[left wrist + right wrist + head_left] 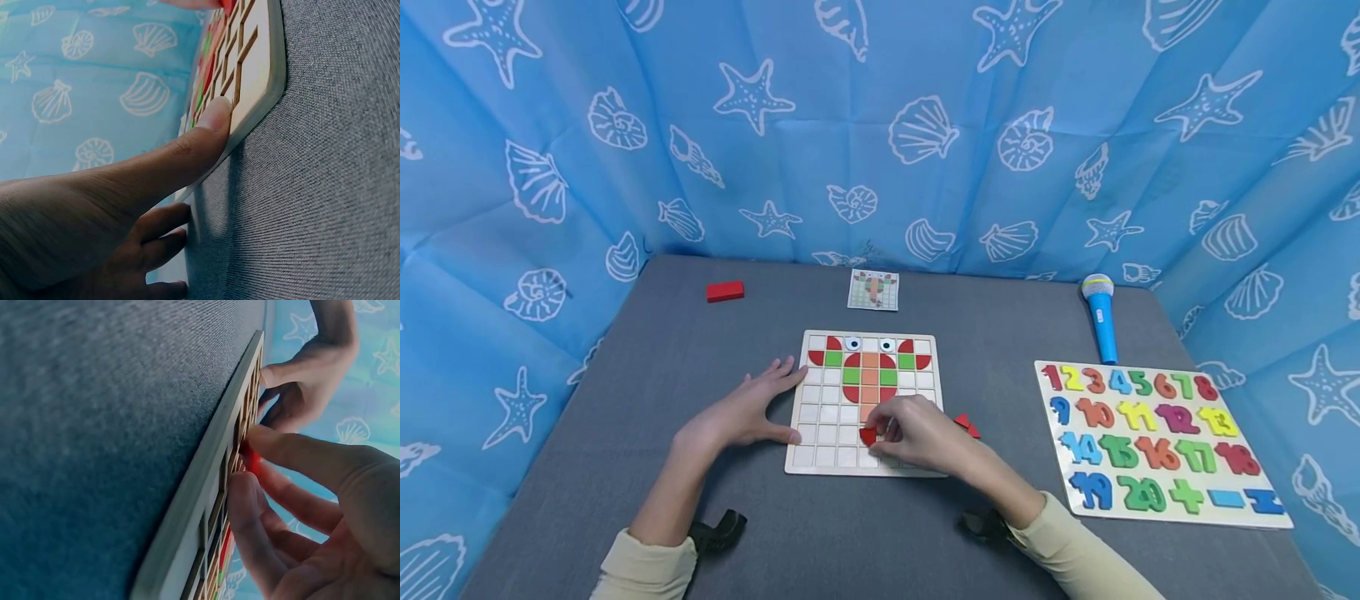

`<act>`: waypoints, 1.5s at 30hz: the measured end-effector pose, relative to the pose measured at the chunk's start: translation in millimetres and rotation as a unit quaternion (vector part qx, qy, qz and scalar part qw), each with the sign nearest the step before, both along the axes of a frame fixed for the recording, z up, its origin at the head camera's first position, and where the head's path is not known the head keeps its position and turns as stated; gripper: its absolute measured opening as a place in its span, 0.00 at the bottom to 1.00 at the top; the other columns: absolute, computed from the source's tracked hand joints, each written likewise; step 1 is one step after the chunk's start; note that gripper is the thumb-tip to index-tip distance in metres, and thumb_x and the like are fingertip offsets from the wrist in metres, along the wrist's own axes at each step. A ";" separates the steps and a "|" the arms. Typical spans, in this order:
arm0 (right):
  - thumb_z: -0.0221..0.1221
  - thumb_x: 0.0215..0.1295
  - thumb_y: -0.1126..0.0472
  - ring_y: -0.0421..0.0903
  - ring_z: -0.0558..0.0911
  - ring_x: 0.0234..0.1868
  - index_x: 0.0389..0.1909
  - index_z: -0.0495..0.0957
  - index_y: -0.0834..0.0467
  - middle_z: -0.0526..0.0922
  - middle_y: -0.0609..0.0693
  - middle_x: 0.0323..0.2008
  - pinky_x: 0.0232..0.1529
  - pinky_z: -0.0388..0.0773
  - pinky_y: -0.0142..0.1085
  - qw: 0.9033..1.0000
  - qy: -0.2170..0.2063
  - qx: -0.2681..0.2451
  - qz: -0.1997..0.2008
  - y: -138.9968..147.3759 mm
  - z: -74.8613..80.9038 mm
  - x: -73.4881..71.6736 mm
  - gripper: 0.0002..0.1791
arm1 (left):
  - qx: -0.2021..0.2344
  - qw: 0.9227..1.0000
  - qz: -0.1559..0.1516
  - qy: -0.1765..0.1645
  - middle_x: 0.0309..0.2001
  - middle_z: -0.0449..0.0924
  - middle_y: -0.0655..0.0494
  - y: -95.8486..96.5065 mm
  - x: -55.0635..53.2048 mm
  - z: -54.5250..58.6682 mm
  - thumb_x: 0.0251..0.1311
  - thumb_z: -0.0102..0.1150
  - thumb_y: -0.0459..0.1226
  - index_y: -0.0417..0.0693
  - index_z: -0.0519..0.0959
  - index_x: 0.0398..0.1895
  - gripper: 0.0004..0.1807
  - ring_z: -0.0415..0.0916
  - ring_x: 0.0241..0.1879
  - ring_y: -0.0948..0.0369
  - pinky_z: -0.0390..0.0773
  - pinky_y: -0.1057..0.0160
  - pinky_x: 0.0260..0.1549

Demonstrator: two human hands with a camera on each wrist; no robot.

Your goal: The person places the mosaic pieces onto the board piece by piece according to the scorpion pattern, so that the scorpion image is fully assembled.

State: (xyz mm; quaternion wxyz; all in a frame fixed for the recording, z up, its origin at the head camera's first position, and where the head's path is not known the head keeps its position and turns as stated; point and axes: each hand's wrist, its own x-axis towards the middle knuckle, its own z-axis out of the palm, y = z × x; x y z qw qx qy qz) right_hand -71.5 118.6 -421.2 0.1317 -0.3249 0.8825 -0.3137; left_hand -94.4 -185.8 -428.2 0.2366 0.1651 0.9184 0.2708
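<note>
A white wooden grid board [805, 455] lies on the grey table, with red, green and orange tiles and two eye tiles forming a figure in its upper squares. My left hand [741, 410] rests at the board's left edge, fingers spread. In the left wrist view its thumb [212, 119] lies on the board's rim. Over the lower middle squares, my right hand [925, 435] pinches a red tile [868, 436] with a curved edge. The right wrist view shows this red tile [253, 461] between the fingertips, close over the grid, partly hidden by them.
Loose red triangular tiles [967, 425] lie right of the board. Behind it stands a small picture card [873, 290]; a red block [725, 291] sits at back left. On the right are a number puzzle board [1052, 442] and a blue toy microphone [1103, 325]. A blue curtain [880, 125] surrounds the table.
</note>
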 end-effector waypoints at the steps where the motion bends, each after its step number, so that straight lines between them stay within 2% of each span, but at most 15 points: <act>1: 0.77 0.63 0.65 0.38 0.84 0.33 0.44 0.89 0.59 0.90 0.48 0.34 0.38 0.83 0.27 1.000 0.002 0.005 -0.003 -1.0 0.3 0.3 0.11 | -0.001 1.000 0.001 -0.001 0.89 0.45 0.36 0.1 -0.1 0.0 0.58 0.82 0.50 0.48 0.56 0.88 0.60 0.39 0.89 0.35 0.43 0.24 0.82; 6: 0.75 0.66 0.64 0.35 0.80 0.30 0.41 0.89 0.58 0.88 0.45 0.30 0.35 0.80 0.26 1.000 0.015 0.018 -0.013 -3.6 0.2 -0.3 0.06 | -0.002 1.000 0.001 -0.002 0.89 0.45 0.36 0.3 -0.2 -0.1 0.58 0.82 0.50 0.48 0.56 0.88 0.60 0.39 0.89 0.35 0.43 0.24 0.83; 10: 0.75 0.65 0.64 0.32 0.81 0.30 0.39 0.89 0.58 0.88 0.45 0.29 0.36 0.81 0.26 1.000 0.019 0.004 -0.018 0.9 -0.7 -1.6 0.06 | 0.001 1.000 0.000 0.000 0.89 0.45 0.35 0.3 0.0 0.3 0.58 0.82 0.50 0.47 0.56 0.88 0.60 0.39 0.89 0.35 0.43 0.23 0.82; 20: 0.74 0.66 0.65 0.33 0.82 0.34 0.46 0.89 0.61 0.89 0.46 0.36 0.38 0.84 0.26 0.997 -0.048 -0.024 -0.054 42.0 6.2 -6.1 0.09 | 0.000 1.000 0.002 -0.003 0.89 0.46 0.35 0.6 0.1 0.1 0.58 0.82 0.50 0.47 0.56 0.88 0.60 0.39 0.89 0.35 0.43 0.23 0.82; 26: 0.74 0.67 0.66 0.35 0.81 0.35 0.48 0.88 0.62 0.90 0.49 0.38 0.39 0.85 0.31 0.996 -0.025 0.014 -0.090 82.7 10.2 -12.5 0.11 | 0.002 1.000 0.004 -0.008 0.89 0.44 0.36 -0.7 -0.1 -0.8 0.58 0.82 0.50 0.48 0.55 0.89 0.60 0.38 0.89 0.35 0.42 0.23 0.82; 32: 0.75 0.65 0.64 0.37 0.81 0.35 0.46 0.89 0.62 0.89 0.49 0.36 0.36 0.81 0.28 0.990 -0.016 0.057 -0.125 109.7 8.6 -17.0 0.11 | 0.002 1.000 0.002 -0.007 0.89 0.44 0.36 -0.1 0.0 -0.3 0.59 0.82 0.50 0.48 0.55 0.89 0.60 0.37 0.89 0.35 0.42 0.23 0.82; 38: 0.75 0.65 0.62 0.36 0.79 0.33 0.42 0.88 0.61 0.87 0.47 0.34 0.34 0.79 0.27 0.990 -0.032 0.063 -0.121 114.5 2.2 -17.3 0.09 | 0.001 1.000 0.006 -0.009 0.89 0.44 0.37 -0.3 -0.1 -1.2 0.59 0.82 0.49 0.49 0.55 0.89 0.60 0.37 0.89 0.36 0.41 0.24 0.83; 42: 0.73 0.67 0.66 0.36 0.79 0.32 0.40 0.88 0.60 0.86 0.47 0.33 0.33 0.78 0.27 0.990 -0.035 0.062 -0.121 112.4 1.2 -17.7 0.05 | 0.001 1.000 0.005 -0.008 0.89 0.44 0.36 -0.1 -0.1 -1.7 0.58 0.82 0.49 0.49 0.55 0.89 0.60 0.38 0.89 0.35 0.42 0.24 0.82; 45: 0.72 0.67 0.68 0.37 0.81 0.33 0.41 0.87 0.60 0.87 0.47 0.34 0.34 0.80 0.27 0.990 -0.043 0.058 -0.119 110.3 1.4 -18.4 0.05 | 0.002 1.000 0.004 -0.007 0.89 0.45 0.36 0.0 -0.5 -2.2 0.58 0.82 0.49 0.48 0.55 0.89 0.60 0.38 0.89 0.35 0.42 0.24 0.82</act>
